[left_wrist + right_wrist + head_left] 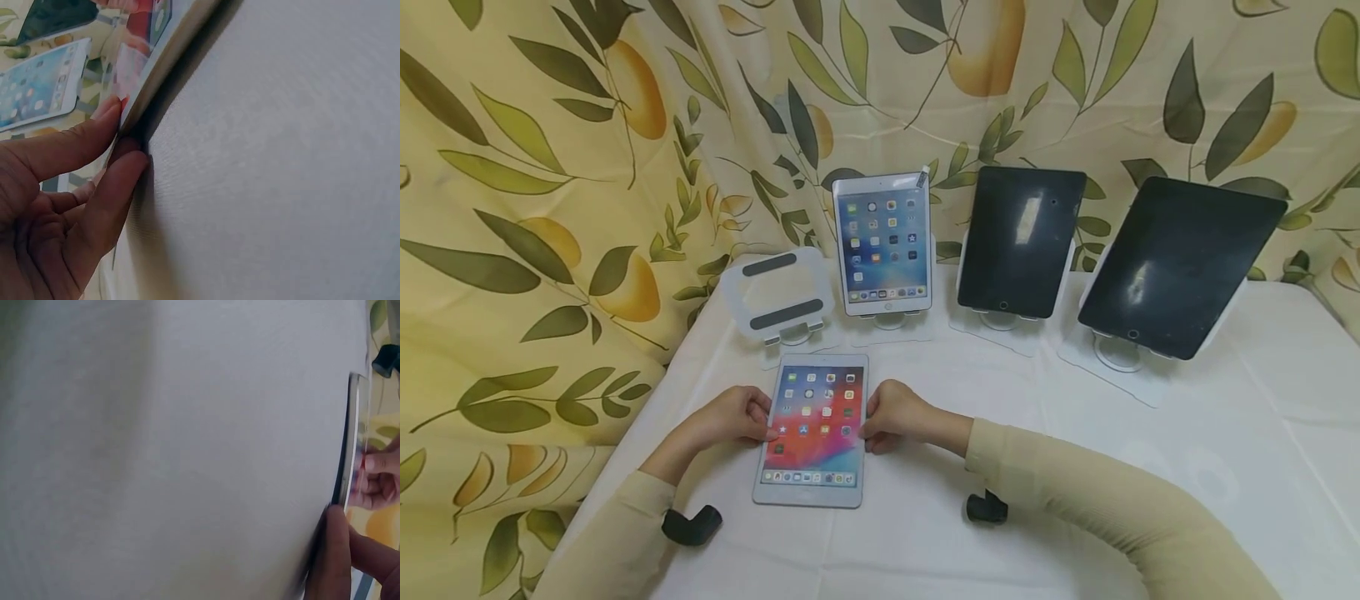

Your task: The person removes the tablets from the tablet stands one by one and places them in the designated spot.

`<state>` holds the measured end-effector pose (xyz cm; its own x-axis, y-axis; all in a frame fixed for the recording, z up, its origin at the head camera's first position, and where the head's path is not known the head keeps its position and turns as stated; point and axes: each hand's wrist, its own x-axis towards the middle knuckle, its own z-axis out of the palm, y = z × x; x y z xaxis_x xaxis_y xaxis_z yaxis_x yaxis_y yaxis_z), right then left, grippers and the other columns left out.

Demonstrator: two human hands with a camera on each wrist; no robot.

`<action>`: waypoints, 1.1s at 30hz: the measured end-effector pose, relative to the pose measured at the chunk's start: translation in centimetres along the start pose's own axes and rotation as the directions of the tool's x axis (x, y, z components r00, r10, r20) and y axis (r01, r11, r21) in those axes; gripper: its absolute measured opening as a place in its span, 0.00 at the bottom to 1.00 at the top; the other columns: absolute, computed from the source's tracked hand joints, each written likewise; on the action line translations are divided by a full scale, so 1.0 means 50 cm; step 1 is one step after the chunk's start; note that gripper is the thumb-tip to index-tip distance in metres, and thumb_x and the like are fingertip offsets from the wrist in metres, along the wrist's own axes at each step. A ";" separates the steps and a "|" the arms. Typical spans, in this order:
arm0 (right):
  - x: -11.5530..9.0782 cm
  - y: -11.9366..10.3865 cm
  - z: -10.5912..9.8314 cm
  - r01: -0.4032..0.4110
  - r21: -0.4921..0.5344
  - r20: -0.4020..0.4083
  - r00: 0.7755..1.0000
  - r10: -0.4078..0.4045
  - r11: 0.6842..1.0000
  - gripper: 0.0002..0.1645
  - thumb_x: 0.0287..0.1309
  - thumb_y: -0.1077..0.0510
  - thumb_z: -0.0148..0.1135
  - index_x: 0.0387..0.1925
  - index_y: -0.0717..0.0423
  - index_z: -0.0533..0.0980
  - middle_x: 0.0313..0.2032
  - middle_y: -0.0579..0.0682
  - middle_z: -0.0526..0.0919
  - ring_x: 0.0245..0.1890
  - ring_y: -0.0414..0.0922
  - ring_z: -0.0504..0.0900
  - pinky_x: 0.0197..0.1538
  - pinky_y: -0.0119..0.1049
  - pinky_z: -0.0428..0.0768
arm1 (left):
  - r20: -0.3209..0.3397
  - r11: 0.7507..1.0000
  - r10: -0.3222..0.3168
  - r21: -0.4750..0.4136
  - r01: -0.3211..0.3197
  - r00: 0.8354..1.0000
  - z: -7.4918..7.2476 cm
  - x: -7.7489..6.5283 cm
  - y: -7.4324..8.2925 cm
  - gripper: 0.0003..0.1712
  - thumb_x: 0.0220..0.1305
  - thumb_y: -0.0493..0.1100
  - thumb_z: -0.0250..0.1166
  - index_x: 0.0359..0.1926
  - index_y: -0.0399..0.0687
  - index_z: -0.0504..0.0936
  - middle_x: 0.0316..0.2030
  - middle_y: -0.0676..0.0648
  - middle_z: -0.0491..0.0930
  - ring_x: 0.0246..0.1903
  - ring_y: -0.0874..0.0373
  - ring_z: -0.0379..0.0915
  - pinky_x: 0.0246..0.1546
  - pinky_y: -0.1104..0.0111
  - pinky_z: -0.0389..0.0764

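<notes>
A white tablet [814, 433] with a lit red-and-blue home screen lies low over the white tabletop, its top end toward the stands. My left hand [741, 414] pinches its left edge, thumb on the front and fingers beneath, as the left wrist view also shows. On the opposite edge my right hand [895, 414] grips it between thumb and curled fingers. Just beyond the tablet's top end stands a white tablet stand [781, 292] with two dark grey pads and small lower hooks, bearing nothing.
To the right, a white tablet [886, 242] with a lit screen and two dark-screened tablets, one in the middle [1021, 242] and a larger one [1183, 267], rest tilted on similar stands. A patterned curtain [880, 83] hangs behind the white tablecloth [925, 550].
</notes>
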<state>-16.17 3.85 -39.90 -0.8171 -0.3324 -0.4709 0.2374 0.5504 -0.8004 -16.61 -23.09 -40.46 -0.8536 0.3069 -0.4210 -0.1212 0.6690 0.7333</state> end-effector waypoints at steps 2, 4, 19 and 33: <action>0.002 0.000 -0.001 -0.008 0.003 0.016 1.000 0.008 1.000 0.09 0.48 0.69 0.68 0.24 0.65 0.73 0.17 0.55 0.81 0.15 0.42 0.81 0.24 0.34 0.82 | 0.005 1.000 -0.006 0.007 0.006 1.000 0.000 0.002 0.001 0.23 0.49 0.35 0.73 0.42 0.28 0.72 0.24 0.46 0.75 0.21 0.61 0.72 0.26 0.69 0.81; 0.004 0.001 0.000 -0.010 0.007 0.025 1.000 0.010 1.000 0.09 0.49 0.69 0.68 0.24 0.65 0.73 0.17 0.56 0.81 0.15 0.42 0.81 0.24 0.34 0.82 | 0.004 1.000 -0.017 0.023 0.017 1.000 0.000 0.003 0.002 0.23 0.49 0.35 0.73 0.41 0.29 0.72 0.24 0.45 0.75 0.20 0.61 0.73 0.26 0.69 0.82; 0.011 -0.001 -0.029 0.055 -0.155 -0.009 0.998 -0.057 0.986 0.15 0.46 0.63 0.72 0.32 0.62 0.73 0.21 0.54 0.80 0.18 0.43 0.81 0.24 0.34 0.82 | -0.035 0.991 -0.016 -0.135 0.011 0.999 -0.012 0.007 0.013 0.24 0.53 0.39 0.71 0.48 0.31 0.73 0.28 0.45 0.75 0.21 0.58 0.74 0.24 0.71 0.81; 0.012 -0.012 -0.084 0.342 -0.131 -0.249 0.897 -0.365 0.931 0.25 0.48 0.58 0.72 0.49 0.60 0.78 0.33 0.52 0.85 0.27 0.42 0.81 0.30 0.32 0.79 | -0.084 0.966 0.095 -0.231 -0.112 0.992 0.018 0.039 0.078 0.30 0.56 0.40 0.69 0.59 0.38 0.71 0.45 0.39 0.80 0.41 0.51 0.80 0.38 0.59 0.84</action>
<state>-19.00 6.56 -38.16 -0.9505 -0.3084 -0.0382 -0.1274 0.4990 -0.8572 -18.29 -19.26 -38.91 -0.9007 0.3109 -0.3035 -0.1390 0.4557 0.8792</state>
